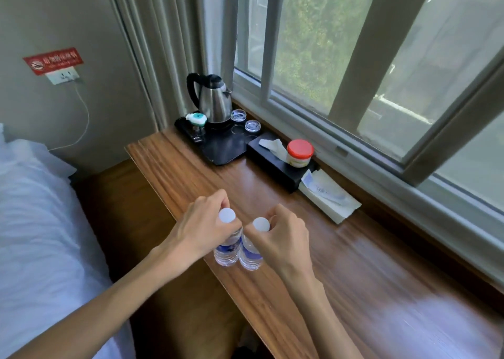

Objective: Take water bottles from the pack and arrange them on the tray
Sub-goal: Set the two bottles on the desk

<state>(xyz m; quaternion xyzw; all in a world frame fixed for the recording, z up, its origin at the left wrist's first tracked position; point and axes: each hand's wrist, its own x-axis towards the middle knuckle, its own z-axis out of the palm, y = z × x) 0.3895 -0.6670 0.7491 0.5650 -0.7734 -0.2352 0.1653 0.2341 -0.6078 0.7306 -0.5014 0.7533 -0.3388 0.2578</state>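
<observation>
Two clear water bottles with white caps and blue labels hang side by side over the near edge of the wooden desk. My left hand [200, 229] grips the left bottle [228, 249] by its neck. My right hand [283, 236] grips the right bottle [249, 255] the same way. The black tray [226, 151] lies at the far end of the desk, well beyond both hands. No bottle pack is in view.
On the tray stand a steel kettle [214, 99], two upturned glasses [245, 120] and a small teal-capped item [197, 120]. A black tissue box [272, 162] with a red-lidded jar [299, 152] and a white packet [328, 195] line the window side. A bed [41, 222] is left.
</observation>
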